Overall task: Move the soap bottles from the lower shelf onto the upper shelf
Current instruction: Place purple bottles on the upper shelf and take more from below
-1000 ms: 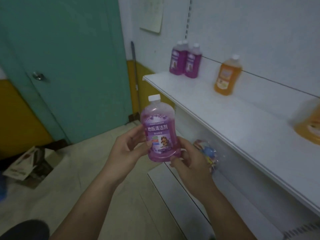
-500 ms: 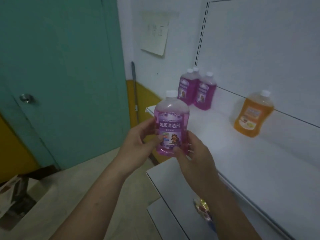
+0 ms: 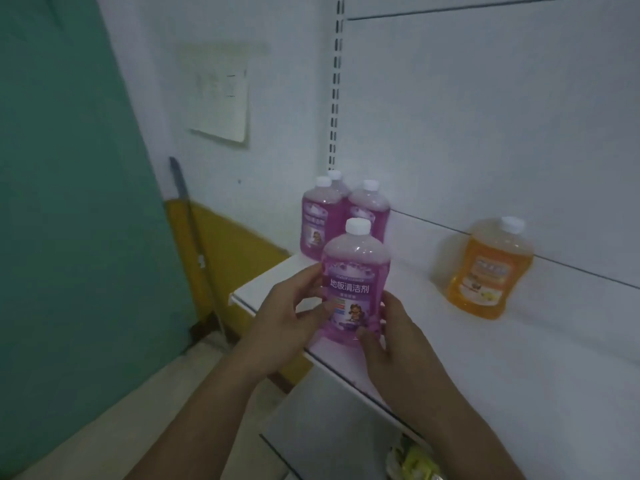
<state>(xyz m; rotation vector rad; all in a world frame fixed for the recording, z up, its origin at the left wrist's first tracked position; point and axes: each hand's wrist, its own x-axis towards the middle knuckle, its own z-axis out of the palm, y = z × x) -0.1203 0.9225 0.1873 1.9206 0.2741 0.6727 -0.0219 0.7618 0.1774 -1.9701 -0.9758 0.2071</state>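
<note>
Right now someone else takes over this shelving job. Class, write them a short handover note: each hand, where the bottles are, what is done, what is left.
Left hand and right hand both grip one purple bottle, upright, at the front edge of the upper shelf; whether it rests there is unclear.
Done: three purple bottles stand at the shelf's back corner, an orange bottle further right.
Left: set this bottle down, let go, then check the lower shelf, mostly out of view.

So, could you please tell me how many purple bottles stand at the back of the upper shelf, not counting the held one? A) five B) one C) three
C: three white-capped purple bottles cluster in the far corner of the upper shelf, behind the held bottle.
</note>
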